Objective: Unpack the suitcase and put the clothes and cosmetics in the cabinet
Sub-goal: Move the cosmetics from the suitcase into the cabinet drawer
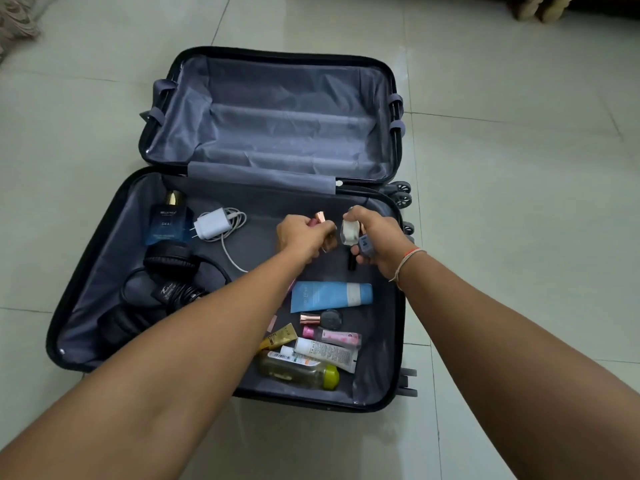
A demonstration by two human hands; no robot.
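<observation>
Open suitcase (104, 271) flat on the floor (519, 168), both hands over its near half — left hand (304, 233) curled round a pink lipstick (319, 218), right hand (377, 237) gripping small bottles (349, 233), more cosmetics (311, 344) just below.

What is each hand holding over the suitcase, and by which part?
The left hand pinches a small pink cosmetic with a rose-gold cap by its body. The right hand grips a small white bottle around its middle, plus other small items I cannot identify.
</observation>
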